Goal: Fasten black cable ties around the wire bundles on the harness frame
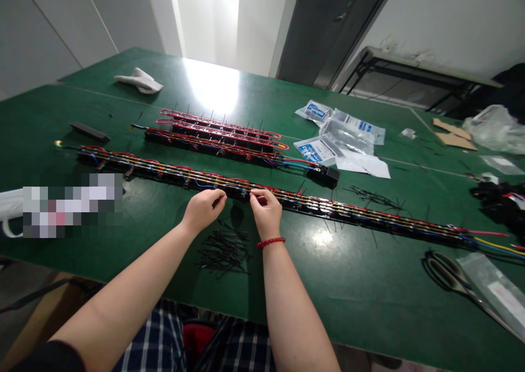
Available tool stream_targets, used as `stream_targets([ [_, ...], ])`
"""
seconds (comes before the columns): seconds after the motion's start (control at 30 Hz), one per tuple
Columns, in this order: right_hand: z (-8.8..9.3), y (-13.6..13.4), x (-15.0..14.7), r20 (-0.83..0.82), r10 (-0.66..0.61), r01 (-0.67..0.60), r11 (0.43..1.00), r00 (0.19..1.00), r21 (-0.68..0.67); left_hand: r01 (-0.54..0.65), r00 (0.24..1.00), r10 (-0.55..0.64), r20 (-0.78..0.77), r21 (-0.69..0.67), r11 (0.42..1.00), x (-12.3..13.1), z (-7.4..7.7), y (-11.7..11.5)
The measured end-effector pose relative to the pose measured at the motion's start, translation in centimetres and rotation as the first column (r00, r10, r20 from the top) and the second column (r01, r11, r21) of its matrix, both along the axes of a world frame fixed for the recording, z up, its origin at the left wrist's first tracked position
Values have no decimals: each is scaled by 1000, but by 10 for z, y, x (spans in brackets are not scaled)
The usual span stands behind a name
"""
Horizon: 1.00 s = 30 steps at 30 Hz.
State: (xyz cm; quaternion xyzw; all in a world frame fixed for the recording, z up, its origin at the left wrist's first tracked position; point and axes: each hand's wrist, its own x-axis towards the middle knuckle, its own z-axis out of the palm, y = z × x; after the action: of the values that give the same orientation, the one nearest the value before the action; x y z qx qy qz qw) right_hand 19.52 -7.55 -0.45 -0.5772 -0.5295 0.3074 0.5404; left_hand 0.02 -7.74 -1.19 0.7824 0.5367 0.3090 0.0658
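A long black bar lies across the table with red, yellow and blue wires running along its length. My left hand is at its near edge, thumb and fingertips pinched together. Just to the right, my right hand, with a red bead bracelet at the wrist, pinches at the wires on the bar. Whatever sits between the fingertips of either hand is too small to make out. A loose pile of thin black cable ties lies between my forearms. More cable ties stick out from the bar.
Behind the bar rest shorter black bars with red wires and a black connector. Plastic bags lie further back. Scissors are near the right front edge. A white cloth lies far left on the green table.
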Motion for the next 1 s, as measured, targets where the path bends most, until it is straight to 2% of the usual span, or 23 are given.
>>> stream_targets([
  [0.27,0,1,0,-13,-3,3,1000,1000,-28,-4,1000,3,-5,-51,999,0,-1,1],
  [1.0,0,0,0,-21,-3,3,999,1000,-33,-7,1000,8,8,-50,999,-1,-3,1],
])
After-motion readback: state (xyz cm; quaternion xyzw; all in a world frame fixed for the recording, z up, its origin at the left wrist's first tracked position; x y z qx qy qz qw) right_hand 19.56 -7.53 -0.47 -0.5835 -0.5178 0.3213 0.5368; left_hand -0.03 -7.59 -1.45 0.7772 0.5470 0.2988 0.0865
